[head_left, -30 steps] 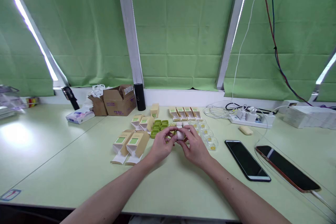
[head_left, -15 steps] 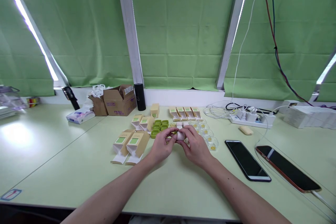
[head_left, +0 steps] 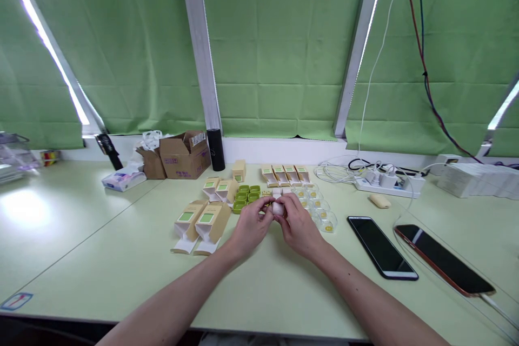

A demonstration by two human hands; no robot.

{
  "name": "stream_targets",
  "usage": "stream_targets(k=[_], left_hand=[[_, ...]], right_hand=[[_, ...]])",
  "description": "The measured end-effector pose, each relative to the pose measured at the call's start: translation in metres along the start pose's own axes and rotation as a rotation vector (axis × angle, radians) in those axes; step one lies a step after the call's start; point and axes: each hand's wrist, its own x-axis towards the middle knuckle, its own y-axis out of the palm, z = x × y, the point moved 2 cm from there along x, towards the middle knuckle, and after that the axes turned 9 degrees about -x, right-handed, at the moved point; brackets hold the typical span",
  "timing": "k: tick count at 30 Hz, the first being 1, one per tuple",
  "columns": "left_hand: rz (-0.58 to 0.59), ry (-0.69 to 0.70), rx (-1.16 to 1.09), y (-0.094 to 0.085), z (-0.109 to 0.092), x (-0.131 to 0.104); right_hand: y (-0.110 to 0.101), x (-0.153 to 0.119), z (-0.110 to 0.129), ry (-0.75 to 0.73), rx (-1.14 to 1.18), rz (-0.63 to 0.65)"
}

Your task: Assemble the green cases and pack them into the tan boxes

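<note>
A small white object (head_left: 278, 208) is held above the middle of the table (head_left: 101, 259), between both hands and clear of the surface. It is pinched from the left by the fingers of the left hand (head_left: 250, 227) and from the right by those of the right hand (head_left: 298, 225), so that it is steadied on two sides and can be worked on at close range; what exactly it is cannot be told at this size.

The supplies are laid out in rows just beyond the hands, toward the far edge, where each kind can be reached without stretching. The green trays (head_left: 246, 197) are grouped just behind the left hand, and the clear cups (head_left: 320, 209) with yellow marks are ranged just beside the right hand. Open cardboard boxes (head_left: 198, 225) lie to the left with their flaps down on the table, and a row of four more boxes (head_left: 285, 174) is set nearer the far edge. Two phones (head_left: 382, 247) are kept well apart on the right side, one of them on a cable from the power strip (head_left: 389, 182) by the far edge.

Compared with half a second ago, little is changed: the hands are drawn slightly closer together around the white object, which is kept at the same spot, and nothing else on the table is displaced.
</note>
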Motion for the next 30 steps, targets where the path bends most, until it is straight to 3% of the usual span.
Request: stream_targets(k=[8, 14, 18, 25, 30], left_hand=[[-0.017, 0.006, 0.017, -0.001, 0.002, 0.000], [0.087, 0.080, 0.044, -0.012, -0.001, 0.002], [0.114, 0.105, 0.039, -0.014, 0.004, 0.003], [0.000, 0.124, -0.073, -0.012, 0.012, 0.006], [-0.005, 0.132, -0.124, -0.011, 0.009, 0.003]], right_hand=[[0.001, 0.002, 0.002, 0.000, 0.018, -0.025], [0.001, -0.003, -0.008, 0.062, 0.101, -0.005], [-0.002, -0.001, -0.010, 0.145, 0.310, -0.037], [-0.003, 0.004, -0.010, 0.316, 0.713, -0.083], [0.000, 0.006, -0.013, 0.415, 0.842, -0.046]])
